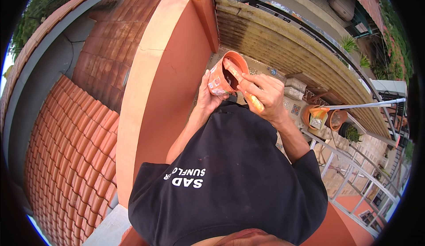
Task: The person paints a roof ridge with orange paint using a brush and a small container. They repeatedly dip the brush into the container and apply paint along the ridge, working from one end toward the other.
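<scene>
In my left hand (212, 95) is a small paint can (217, 80), its outside smeared with orange paint and bearing a printed label. It tilts, so its open mouth and dark inside show. My right hand (262, 91) grips a paintbrush (235, 70) by its yellow-and-orange handle. The brush's paint-caked head rests at the far inner edge of the can. How much paint lies in the can is hard to tell. Beside my left arm runs an orange-painted parapet wall (169, 90) with a paler top.
Left of the wall slopes a clay-tile roof (73, 139). Corrugated panels (282, 43) under a metal rail (298, 18) stand ahead. To the right are terracotta pots (337, 119), a long pole (362, 105), stacked blocks (295, 88) and a metal railing (352, 169).
</scene>
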Demonstrator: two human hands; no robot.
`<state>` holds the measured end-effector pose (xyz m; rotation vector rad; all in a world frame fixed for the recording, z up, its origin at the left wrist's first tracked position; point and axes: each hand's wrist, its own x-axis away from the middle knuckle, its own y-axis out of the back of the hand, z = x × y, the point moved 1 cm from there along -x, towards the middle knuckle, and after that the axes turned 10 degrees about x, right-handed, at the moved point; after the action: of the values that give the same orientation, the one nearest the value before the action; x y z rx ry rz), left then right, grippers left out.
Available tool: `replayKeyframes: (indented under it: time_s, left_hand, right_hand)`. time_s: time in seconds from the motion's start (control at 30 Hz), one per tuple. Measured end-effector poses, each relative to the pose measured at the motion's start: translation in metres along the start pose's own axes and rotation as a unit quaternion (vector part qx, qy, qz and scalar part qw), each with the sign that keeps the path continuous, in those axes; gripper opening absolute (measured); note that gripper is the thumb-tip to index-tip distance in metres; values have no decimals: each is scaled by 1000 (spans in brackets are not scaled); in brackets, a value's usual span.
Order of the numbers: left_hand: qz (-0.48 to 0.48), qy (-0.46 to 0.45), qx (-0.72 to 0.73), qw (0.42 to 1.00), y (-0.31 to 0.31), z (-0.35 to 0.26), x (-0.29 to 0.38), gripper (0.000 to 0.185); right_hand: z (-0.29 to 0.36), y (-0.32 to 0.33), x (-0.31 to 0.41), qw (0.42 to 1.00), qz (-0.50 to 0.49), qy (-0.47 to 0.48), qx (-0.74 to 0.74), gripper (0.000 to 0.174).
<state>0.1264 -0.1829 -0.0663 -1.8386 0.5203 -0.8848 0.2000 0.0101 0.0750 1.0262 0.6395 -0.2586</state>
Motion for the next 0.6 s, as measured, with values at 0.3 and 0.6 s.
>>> replayKeyframes:
  time_s: [0.3,0.6]
  left_hand:
    - [-42,-65,23,997,-4,4,4,65]
    - [-59,-74,-2,995,8,3,11,55]
  right_hand:
    - [17,3,-7,989,-86,-119,-27,14]
    - [2,-7,5,874,-64,-347,-333,7]
